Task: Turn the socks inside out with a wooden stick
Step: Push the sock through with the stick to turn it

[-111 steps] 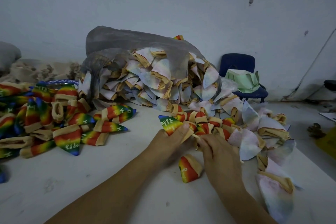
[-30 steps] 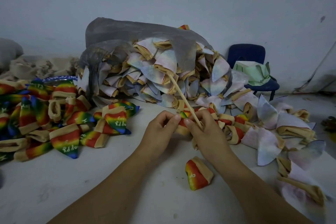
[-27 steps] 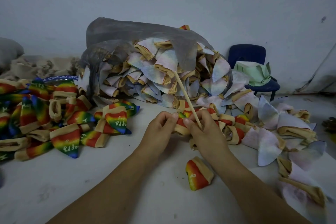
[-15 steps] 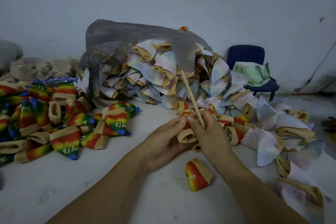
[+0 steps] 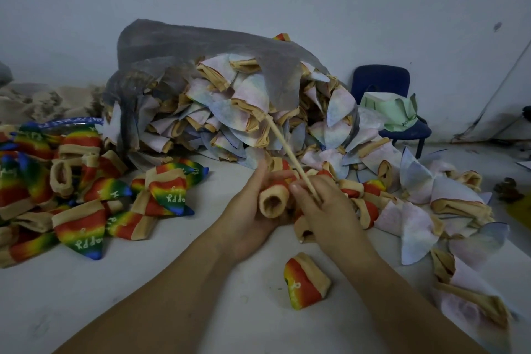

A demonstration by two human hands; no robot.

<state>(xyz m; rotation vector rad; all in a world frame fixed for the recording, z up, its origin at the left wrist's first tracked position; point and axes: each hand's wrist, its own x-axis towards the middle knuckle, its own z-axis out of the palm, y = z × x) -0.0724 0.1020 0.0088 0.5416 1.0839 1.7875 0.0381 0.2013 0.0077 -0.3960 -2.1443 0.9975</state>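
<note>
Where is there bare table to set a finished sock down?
Bare table near-left, below the rainbow sock pile and beside the left forearm; a smaller strip before the lone sock. Crowded: pale socks on the right, the bag behind.

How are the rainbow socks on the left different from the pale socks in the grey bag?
Colour: the bright rainbow-striped socks show strong red, yellow, green and blue; the pale pastel socks look washed-out pink and blue.
Writing: white letters show on the rainbow socks; none shows on the pale socks.
Place: the rainbow socks lie loose on the white table; many pale socks spill from the grey see-through bag.
Both have tan cuffs and pointed tips.
</note>
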